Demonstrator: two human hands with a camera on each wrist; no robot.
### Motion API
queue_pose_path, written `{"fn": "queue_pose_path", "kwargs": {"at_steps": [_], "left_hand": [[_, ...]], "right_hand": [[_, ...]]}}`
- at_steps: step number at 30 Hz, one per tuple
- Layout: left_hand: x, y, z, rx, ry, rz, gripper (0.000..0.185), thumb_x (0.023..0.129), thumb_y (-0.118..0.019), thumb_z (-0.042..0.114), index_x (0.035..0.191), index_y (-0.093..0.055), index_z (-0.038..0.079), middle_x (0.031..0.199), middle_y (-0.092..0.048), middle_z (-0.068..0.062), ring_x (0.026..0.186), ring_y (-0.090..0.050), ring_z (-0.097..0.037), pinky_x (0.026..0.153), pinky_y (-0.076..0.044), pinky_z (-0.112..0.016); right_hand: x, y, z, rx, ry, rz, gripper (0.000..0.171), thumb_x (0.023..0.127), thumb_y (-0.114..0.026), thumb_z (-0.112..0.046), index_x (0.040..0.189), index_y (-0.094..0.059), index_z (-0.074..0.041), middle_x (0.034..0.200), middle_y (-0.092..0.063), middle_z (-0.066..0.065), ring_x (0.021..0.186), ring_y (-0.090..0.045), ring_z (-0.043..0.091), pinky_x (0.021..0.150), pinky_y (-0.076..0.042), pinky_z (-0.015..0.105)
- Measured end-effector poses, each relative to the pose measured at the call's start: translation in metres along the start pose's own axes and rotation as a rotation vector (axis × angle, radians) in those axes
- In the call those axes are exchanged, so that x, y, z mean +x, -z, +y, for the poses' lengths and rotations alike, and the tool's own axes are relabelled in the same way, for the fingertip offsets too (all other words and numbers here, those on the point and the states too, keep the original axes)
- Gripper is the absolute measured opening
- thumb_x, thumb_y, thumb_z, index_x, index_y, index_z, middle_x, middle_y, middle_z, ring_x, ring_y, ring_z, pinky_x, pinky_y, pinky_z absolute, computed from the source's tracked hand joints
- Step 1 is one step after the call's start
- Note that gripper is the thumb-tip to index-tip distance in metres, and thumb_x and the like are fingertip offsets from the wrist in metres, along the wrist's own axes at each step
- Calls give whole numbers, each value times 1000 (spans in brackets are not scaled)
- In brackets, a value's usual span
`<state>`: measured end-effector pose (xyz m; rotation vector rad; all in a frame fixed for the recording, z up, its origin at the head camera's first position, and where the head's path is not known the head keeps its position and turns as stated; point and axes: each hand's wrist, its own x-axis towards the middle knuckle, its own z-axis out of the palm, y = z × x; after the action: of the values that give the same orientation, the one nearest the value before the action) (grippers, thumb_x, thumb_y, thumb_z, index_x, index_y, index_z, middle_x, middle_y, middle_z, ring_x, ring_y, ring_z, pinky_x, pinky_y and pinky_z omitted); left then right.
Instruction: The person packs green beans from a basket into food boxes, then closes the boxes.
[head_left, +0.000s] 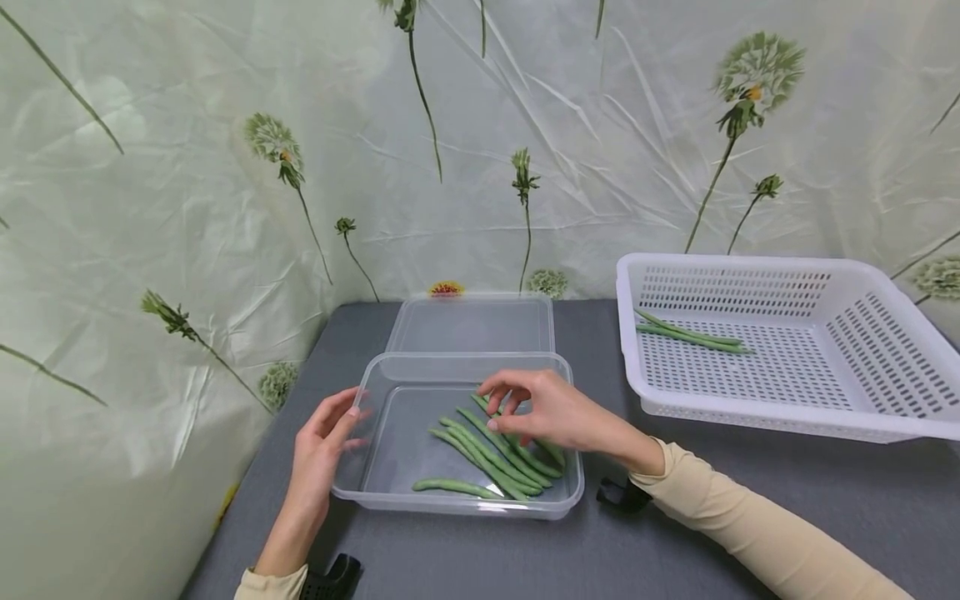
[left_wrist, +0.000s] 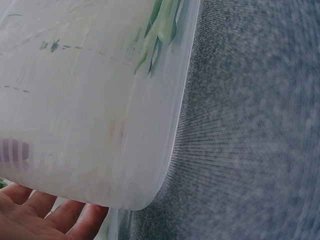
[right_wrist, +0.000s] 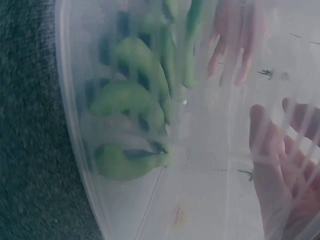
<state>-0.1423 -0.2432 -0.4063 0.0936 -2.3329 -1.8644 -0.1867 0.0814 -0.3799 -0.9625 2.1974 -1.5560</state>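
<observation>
Most of the long green beans (head_left: 491, 454) already lie in the clear rectangular plastic container (head_left: 390, 379) at the centre of the table, a loose bundle slanting from about ten o'clock to four o'clock across its floor, with one more lying alone near the front wall. The right hand (head_left: 547, 412) hangs over the upper end of that bundle, fingers curled down among the beans; whether it pinches one or only touches them cannot be told from the head view, and the right wrist view shows only blurred green shapes through the plastic. The left hand (head_left: 322, 446) rests at nine o'clock, fingers straight against the container's left wall, steadying it and gripping nothing. Judging by how things lie, the job looks well on, not finished: a few beans (head_left: 686, 333) remain in the white perforated plastic basket (head_left: 862, 417) at two o'clock, well apart from the container. The container's clear lid (head_left: 472, 321) lies flat just behind it at twelve o'clock, not yet on. Everything sits on a dark grey fabric-covered table (head_left: 750, 492), and behind it hangs a crinkled pale sheet printed with green dandelion stems (head_left: 525, 125).
</observation>
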Motion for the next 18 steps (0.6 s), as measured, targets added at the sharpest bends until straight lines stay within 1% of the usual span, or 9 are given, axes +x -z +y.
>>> {"fn": "queue_pose_path", "kwargs": {"at_steps": [3,5,8,11,12,14,18], "left_hand": [[0,0,1,-2,0,0,39,103,-55,25,136,-53,5,134,-56,-17,111,-63,-16,78,-54,-32],[0,0,2,0,-2,1,38,103,-54,24,136,-53,5,134,-56,-16,111,-63,-16,78,-54,-32],[-1,-1,2,4,-2,1,38,103,-54,24,136,-54,6,134,-57,-15,110,-63,-14,77,-54,-31],[-1,-1,2,-1,5,-4,38,103,-54,24,136,-54,6,134,-57,-15,110,-63,-13,78,-54,-31],[-1,-2,2,-3,7,-6,38,103,-54,24,136,-54,6,134,-57,-15,110,-63,-13,78,-54,-31],[-1,-2,1,-9,9,-4,38,103,-54,24,136,-54,6,134,-57,-14,109,-63,-13,77,-55,-31],[0,-1,1,-24,1,-7,38,103,-55,24,136,-54,5,133,-58,-13,109,-63,-14,77,-55,-32]], "right_hand": [[0,1,1,32,27,34,28,91,-73,-15,118,-65,-15,97,-68,1,78,-66,28,56,-56,45],[-1,2,2,81,47,54,28,91,-72,-14,118,-66,-12,97,-67,2,82,-65,27,57,-56,46],[-2,4,3,174,85,75,27,92,-71,-9,118,-65,-8,97,-67,9,84,-64,35,59,-56,49],[-6,5,4,234,123,86,26,93,-68,-4,118,-65,-5,96,-66,14,85,-62,43,61,-56,50],[-7,6,2,242,134,90,26,93,-68,-3,118,-65,-5,97,-66,14,85,-62,45,61,-56,51],[-11,9,-1,230,153,101,26,93,-67,-2,119,-65,-6,101,-66,13,86,-63,40,63,-56,50],[-24,19,-13,150,174,134,28,94,-67,-4,120,-66,-10,107,-67,8,88,-65,30,65,-57,46]]}}
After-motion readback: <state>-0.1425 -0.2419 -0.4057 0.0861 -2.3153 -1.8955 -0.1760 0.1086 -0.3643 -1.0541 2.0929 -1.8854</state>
